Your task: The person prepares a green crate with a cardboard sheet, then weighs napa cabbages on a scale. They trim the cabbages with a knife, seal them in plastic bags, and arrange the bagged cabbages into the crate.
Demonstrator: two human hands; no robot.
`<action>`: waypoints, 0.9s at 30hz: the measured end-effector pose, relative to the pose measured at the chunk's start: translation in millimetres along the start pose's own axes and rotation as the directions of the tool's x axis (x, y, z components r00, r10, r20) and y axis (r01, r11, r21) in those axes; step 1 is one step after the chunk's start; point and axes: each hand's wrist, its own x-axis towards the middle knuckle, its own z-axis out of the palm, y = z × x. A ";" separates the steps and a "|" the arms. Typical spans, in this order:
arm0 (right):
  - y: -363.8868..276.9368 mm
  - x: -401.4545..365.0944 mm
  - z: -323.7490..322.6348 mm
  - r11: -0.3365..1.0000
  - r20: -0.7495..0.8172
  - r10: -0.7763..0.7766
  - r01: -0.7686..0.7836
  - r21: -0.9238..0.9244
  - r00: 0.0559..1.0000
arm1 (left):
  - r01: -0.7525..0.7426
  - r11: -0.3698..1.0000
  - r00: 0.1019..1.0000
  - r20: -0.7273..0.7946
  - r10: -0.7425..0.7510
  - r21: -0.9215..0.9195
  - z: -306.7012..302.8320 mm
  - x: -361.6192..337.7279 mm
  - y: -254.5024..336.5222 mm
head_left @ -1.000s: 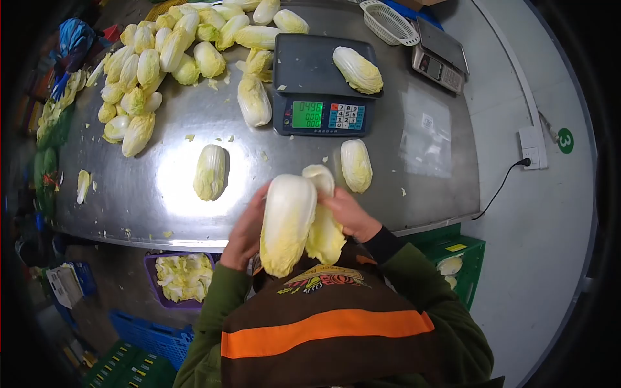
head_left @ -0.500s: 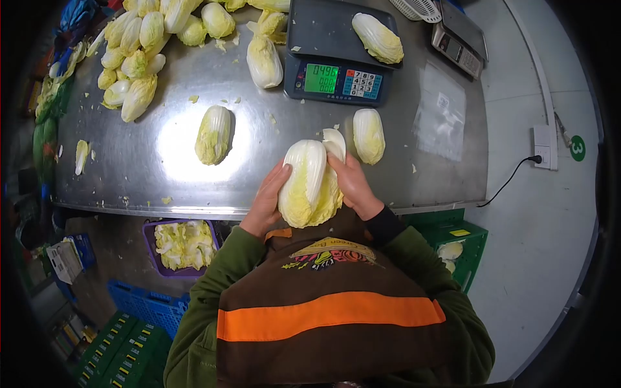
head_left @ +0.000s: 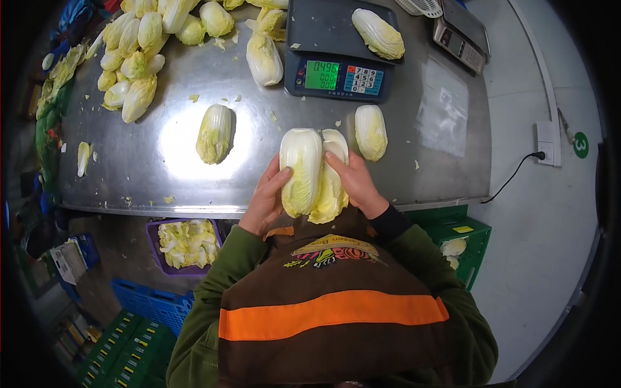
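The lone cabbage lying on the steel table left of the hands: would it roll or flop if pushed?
Probably rolls sideways: the cabbage is rounded on the smooth table. Likely firm, since its leaves look tightly wrapped. Outer leaves may shed; scraps lie nearby.

Produce packing room, weighing scale (head_left: 339,77), cabbage pile (head_left: 139,48)

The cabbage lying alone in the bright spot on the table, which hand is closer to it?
Left. The left hand holds two cabbages just right of the lone cabbage; the right hand is farther, on their other side.
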 end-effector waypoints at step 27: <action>49.2 29.1 -19.4 0.937 -0.026 -0.132 0.116 -0.328 0.991 | -0.055 0.796 0.963 -0.179 0.201 0.603 -34.9 40.3 -50.4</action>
